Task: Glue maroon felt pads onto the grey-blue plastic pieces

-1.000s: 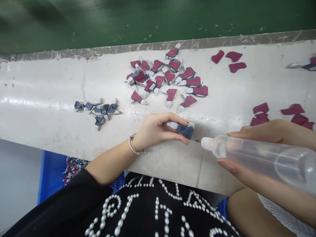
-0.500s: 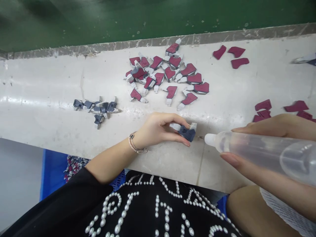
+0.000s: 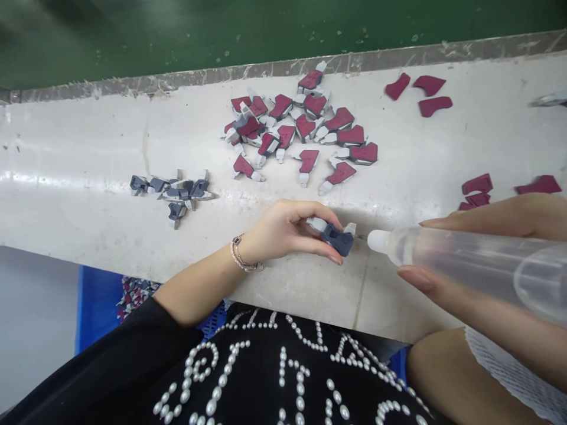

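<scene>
My left hand (image 3: 295, 233) pinches a small dark-grey and white plastic part (image 3: 337, 237) between thumb and fingers, just above the table. My right hand (image 3: 482, 248) is wrapped round a clear squeeze bottle (image 3: 469, 260) lying nearly level. The bottle's white cap carries a thin needle tip (image 3: 362, 236) that points left and ends at or very near the part's right end; I cannot tell whether they touch. Beyond my left hand lies a cluster of assembled parts (image 3: 305, 127) with maroon faces. Several dark-grey and white parts (image 3: 177, 192) without maroon pieces lie to the left.
Loose maroon pieces (image 3: 429, 85) lie at the back right, and more maroon pieces (image 3: 477, 184) lie beyond my right hand. A blurred pale tool-like object (image 3: 549, 100) is at the right edge. Below the table's left front stands a blue bin (image 3: 95, 301) holding many small parts.
The view has shifted slightly. The bottle's needle tip has come closer to the part in my left hand. Both hands keep their hold.
</scene>
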A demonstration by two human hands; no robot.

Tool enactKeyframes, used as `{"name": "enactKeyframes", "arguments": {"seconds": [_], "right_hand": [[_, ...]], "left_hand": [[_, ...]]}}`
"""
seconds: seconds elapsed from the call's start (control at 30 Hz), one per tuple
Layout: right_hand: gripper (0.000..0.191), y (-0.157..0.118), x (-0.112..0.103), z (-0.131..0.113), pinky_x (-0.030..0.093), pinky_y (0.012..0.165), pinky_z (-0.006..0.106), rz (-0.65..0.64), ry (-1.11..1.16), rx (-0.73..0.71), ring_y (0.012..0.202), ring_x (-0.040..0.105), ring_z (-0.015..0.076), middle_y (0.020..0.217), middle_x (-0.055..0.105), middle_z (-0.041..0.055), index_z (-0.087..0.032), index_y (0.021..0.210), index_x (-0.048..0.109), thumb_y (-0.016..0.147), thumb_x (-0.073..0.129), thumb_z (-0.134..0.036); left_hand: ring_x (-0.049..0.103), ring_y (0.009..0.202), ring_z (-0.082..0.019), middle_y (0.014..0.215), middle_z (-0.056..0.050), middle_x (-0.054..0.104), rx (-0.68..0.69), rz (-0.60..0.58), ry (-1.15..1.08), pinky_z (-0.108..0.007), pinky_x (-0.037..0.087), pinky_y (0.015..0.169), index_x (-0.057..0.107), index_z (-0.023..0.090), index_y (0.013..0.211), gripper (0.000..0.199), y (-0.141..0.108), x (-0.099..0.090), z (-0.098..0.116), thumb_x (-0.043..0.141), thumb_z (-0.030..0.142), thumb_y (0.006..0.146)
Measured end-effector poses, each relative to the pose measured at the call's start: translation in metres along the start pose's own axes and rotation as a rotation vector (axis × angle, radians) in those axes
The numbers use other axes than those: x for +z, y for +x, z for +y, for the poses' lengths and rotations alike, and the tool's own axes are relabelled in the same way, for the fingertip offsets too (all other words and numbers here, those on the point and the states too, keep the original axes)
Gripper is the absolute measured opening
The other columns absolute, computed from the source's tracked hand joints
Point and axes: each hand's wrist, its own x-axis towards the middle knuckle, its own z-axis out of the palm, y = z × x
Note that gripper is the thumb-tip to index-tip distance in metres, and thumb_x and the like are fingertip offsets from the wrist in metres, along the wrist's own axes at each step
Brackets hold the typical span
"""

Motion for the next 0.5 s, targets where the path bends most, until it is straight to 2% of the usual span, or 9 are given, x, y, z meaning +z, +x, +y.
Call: {"name": "enactKeyframes", "arguments": {"seconds": [0.17, 0.27, 0.4, 0.5], "right_hand": [[0.041, 0.0034, 0.0031, -0.0029, 0.045, 0.038, 0.031, 0.025, 0.046, 0.006, 0.055, 0.062, 0.0177, 0.075, 0.068, -0.0035, -0.034, 0.089, 0.065, 0.079, 0.068, -0.074], [0.042, 0.0054, 0.0069, -0.0050, 0.045, 0.037, 0.031, 0.011, 0.031, -0.002, 0.059, 0.066, 0.0192, 0.078, 0.070, -0.0028, -0.033, 0.091, 0.066, 0.079, 0.068, -0.074], [0.036, 0.0068, 0.0085, -0.0063, 0.045, 0.039, 0.030, 0.018, 0.026, -0.066, 0.055, 0.063, 0.0161, 0.073, 0.067, -0.0039, -0.031, 0.088, 0.064, 0.082, 0.072, -0.066], [0.046, 0.0026, 0.0036, -0.0021, 0.048, 0.045, 0.033, 0.054, 0.065, -0.001, 0.063, 0.064, 0.0191, 0.082, 0.069, -0.0001, -0.030, 0.086, 0.069, 0.073, 0.074, -0.074]], "left_hand": [[0.077, 0.081, -0.015, 0.094, -0.004, 0.078, -0.057, -0.013, -0.014, -0.024, 0.066, 0.074, 0.073, 0.013, 0.095, 0.042, -0.0006, 0.0007, 0.0006, 0.093, 0.033, 0.064], [0.078, 0.082, -0.016, 0.095, -0.003, 0.078, -0.062, -0.048, -0.019, -0.024, 0.066, 0.074, 0.072, 0.013, 0.097, 0.041, -0.0012, 0.0016, 0.0012, 0.092, 0.032, 0.066], [0.078, 0.083, -0.015, 0.095, -0.002, 0.078, -0.019, -0.078, -0.002, -0.021, 0.066, 0.074, 0.072, 0.013, 0.097, 0.037, -0.0013, 0.0030, 0.0023, 0.091, 0.026, 0.067], [0.078, 0.084, -0.015, 0.094, -0.002, 0.078, -0.002, -0.068, -0.011, -0.021, 0.065, 0.075, 0.072, 0.013, 0.098, 0.036, -0.0014, 0.0026, 0.0023, 0.090, 0.025, 0.069]]}}
